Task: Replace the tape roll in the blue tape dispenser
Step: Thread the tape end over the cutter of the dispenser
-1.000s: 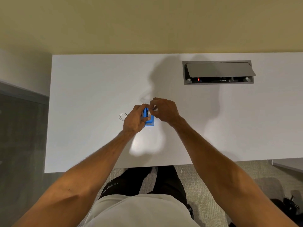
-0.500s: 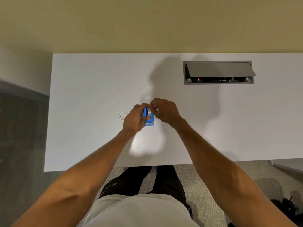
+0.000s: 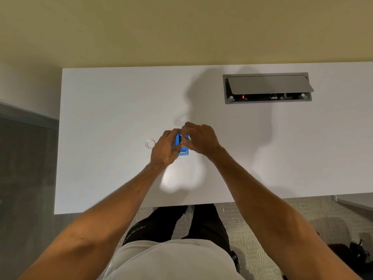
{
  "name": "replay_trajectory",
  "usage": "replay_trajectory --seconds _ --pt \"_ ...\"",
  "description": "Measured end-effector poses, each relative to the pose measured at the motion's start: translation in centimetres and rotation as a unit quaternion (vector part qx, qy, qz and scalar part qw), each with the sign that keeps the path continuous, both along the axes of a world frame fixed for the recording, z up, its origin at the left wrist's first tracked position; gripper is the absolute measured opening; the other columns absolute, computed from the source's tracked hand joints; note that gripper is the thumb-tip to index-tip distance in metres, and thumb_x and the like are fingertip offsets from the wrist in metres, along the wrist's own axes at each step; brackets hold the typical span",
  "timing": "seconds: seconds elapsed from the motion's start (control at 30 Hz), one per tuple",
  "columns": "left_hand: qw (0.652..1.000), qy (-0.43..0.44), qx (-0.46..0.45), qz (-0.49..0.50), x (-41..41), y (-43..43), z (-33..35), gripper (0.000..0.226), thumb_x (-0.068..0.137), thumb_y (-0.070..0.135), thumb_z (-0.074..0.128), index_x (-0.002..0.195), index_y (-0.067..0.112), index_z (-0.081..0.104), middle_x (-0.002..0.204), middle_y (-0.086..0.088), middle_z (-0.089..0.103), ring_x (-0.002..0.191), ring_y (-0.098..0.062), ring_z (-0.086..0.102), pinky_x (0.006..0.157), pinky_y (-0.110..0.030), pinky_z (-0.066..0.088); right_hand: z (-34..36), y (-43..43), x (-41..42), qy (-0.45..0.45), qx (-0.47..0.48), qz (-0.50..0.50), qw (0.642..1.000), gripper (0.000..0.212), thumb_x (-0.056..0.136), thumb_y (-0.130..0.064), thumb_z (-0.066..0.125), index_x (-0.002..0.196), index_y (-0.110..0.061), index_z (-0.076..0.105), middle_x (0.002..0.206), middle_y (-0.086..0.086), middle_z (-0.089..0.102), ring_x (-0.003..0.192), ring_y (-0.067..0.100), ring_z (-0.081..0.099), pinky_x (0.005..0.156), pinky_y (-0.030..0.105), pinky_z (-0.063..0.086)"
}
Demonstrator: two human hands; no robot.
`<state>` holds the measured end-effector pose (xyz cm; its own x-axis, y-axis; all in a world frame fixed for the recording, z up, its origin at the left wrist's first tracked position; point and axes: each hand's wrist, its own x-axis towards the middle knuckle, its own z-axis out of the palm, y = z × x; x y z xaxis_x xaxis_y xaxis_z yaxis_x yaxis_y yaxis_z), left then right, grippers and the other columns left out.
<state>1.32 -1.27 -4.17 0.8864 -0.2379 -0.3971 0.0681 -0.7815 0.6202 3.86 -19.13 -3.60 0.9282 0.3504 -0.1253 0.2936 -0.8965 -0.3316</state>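
Observation:
The blue tape dispenser (image 3: 184,151) stands on the white table (image 3: 101,118) between my two hands. My left hand (image 3: 164,148) wraps its left side and holds it steady. My right hand (image 3: 198,139) is bent over its top, with the fingertips pinched at the dark slot where the roll sits. What the fingertips pinch is too small to tell. A clear, ring-shaped tape roll (image 3: 150,143) lies flat on the table just left of my left hand.
An open grey cable box (image 3: 266,87) is set into the table at the back right. The table's near edge runs just in front of my body. The left edge borders a grey floor.
Both hands stay on the dispenser. My right fingertips have shifted slightly over its top; the clear roll on the table has not moved.

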Motion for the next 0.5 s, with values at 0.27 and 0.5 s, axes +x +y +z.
replay_trajectory --seconds 0.27,0.5 --pt "1.000 -0.011 0.015 -0.025 0.52 -0.03 0.06 0.045 0.102 0.040 0.066 0.139 0.015 0.059 0.130 -0.009 0.067 0.115 -0.028 0.068 0.090 -0.039 0.059 0.35 0.17 0.00 -0.014 -0.001 0.012 1.000 0.028 0.094 -0.044 0.066 0.092 -0.016 0.069 0.083 -0.004 0.068 0.056 0.015 0.053 0.057 0.031 0.052" --pt "0.999 -0.008 0.027 -0.026 0.39 -0.01 -0.20 0.050 0.102 0.040 0.069 0.143 0.015 0.056 0.135 -0.011 0.065 0.117 -0.031 0.069 0.097 -0.046 0.061 0.60 0.08 0.51 -0.012 -0.018 0.014 1.000 0.021 0.095 -0.036 0.062 0.087 -0.017 0.068 0.084 -0.003 0.069 0.058 0.018 0.057 0.053 0.028 0.043"
